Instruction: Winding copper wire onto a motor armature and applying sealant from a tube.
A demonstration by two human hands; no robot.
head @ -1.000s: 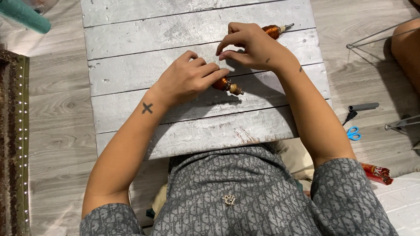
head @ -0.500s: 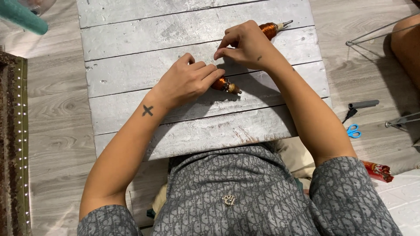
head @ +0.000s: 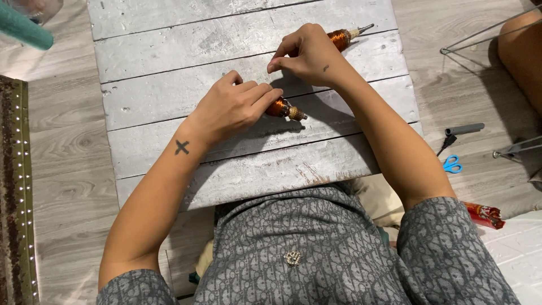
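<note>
Head view: two copper-wound spools, one (head: 284,108) clamped in left hand (head: 231,107) fingers, one (head: 340,38) under right hand (head: 307,53) pinched fingers.

the desk (head: 169,101) stands on the floor (head: 62,141) directly before the person, its near edge over the lap. on the desk, the left hand (head: 231,107) lies near the middle, closed around a wound spool (head: 285,109) whose tip pokes out to the right of the fingers. the right hand (head: 307,56) lies behind and to the right of the left one, close by it. a second spool (head: 345,37) lies on the desk just behind the right hand, partly hidden by it. on the floor to the right of the desk lie a small tool (head: 460,131) and, nearer the person, scissors (head: 451,164). further right rests a wire frame (head: 485,34). at the far left a strip (head: 17,186) runs along the floor.
</note>
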